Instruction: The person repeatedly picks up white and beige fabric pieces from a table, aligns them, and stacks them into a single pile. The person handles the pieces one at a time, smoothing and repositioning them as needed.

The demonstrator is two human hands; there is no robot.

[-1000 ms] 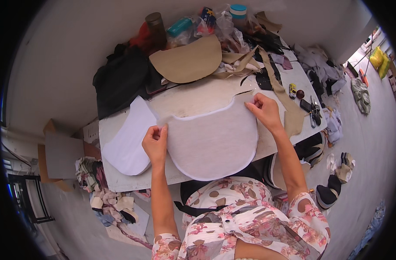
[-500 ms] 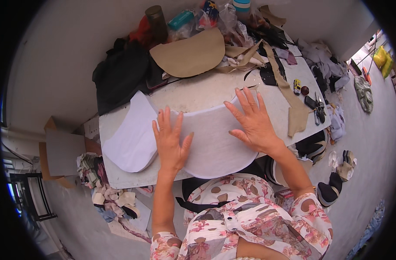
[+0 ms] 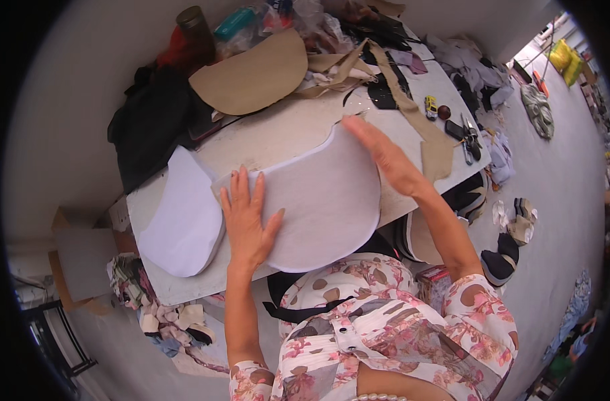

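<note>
A greyish-white curved fabric piece with a pale rim lies on the near part of the table, its lower edge at my lap. Flat on its left side rests my left hand, fingers spread. My right hand is turned on its side along the piece's upper right edge, fingers stretched out and close together, gripping nothing visible. Just left of my left hand lies a stack of white curved pieces. A tan half-round piece sits farther back.
Black cloth covers the table's far left corner. Tan strips, a toy car and scissors lie to the right. A jar and plastic bags stand behind. Fabric scraps and a cardboard box are at the left.
My right hand has gone from lying flat and spread on the fabric piece to standing edge-on at its upper right edge. My left hand stays flat on the piece. The view has shifted.
</note>
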